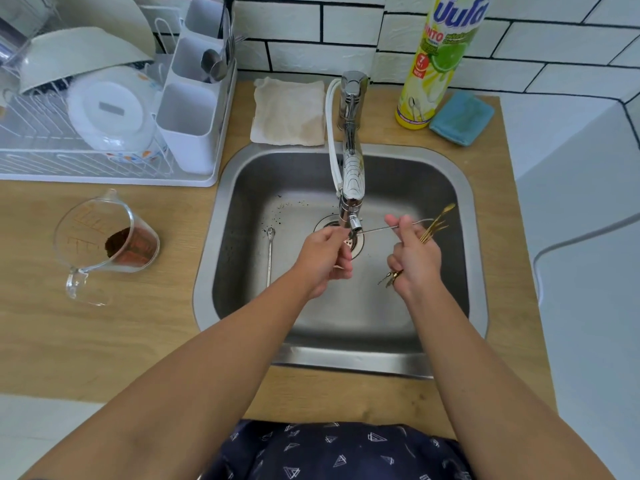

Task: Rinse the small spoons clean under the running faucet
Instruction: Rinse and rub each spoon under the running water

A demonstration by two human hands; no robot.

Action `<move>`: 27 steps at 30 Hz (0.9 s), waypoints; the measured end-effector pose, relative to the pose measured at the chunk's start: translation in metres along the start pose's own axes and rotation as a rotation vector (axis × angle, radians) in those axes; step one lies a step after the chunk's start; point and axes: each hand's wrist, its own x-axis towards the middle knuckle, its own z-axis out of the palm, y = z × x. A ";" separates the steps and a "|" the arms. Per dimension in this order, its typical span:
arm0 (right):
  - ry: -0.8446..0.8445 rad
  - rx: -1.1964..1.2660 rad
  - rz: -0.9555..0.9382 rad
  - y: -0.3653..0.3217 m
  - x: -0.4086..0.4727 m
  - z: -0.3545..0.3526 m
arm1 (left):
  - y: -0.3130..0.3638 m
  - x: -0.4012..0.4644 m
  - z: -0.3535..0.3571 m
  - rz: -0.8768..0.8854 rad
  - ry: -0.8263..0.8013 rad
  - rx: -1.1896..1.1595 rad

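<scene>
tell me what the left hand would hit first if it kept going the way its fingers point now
Probably the faucet nozzle: the left hand points up and right toward it, pinching the silver spoon just below. Depth is unclear, so it might pass under.

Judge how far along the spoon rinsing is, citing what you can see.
Done: cannot tell; no spoon visibly set aside as rinsed. In hand: the left hand and right hand hold a silver spoon at the faucet spout; the right also grips gold spoons. Left: one spoon in the sink.
</scene>
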 end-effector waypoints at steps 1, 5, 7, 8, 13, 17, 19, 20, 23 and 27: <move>0.010 -0.003 0.011 0.004 -0.002 0.003 | 0.001 -0.001 -0.004 0.096 0.029 0.237; -0.005 -0.006 0.092 0.020 -0.011 0.017 | 0.005 -0.011 -0.026 0.363 0.032 0.959; -0.071 -0.047 0.160 0.030 -0.017 0.021 | 0.006 -0.020 -0.044 0.371 -0.010 1.055; -0.115 -0.082 0.188 0.034 -0.021 0.022 | 0.005 -0.026 -0.054 0.370 -0.028 1.070; -0.192 -0.139 0.214 0.039 -0.025 0.030 | -0.008 -0.064 -0.109 0.250 0.028 0.923; -0.220 -0.189 0.163 0.042 -0.028 0.044 | -0.018 -0.078 -0.123 0.122 0.076 0.718; -0.214 -0.099 0.175 0.042 -0.028 0.050 | -0.019 -0.079 -0.116 0.054 0.057 0.561; -0.244 -0.059 0.183 0.041 -0.028 0.052 | -0.021 -0.078 -0.110 0.030 0.025 0.476; -0.382 -0.091 0.175 0.041 -0.032 0.051 | -0.022 -0.068 -0.079 0.054 -0.121 0.251; -0.377 -0.138 0.171 0.035 -0.033 0.049 | -0.018 -0.051 -0.039 0.118 -0.180 0.326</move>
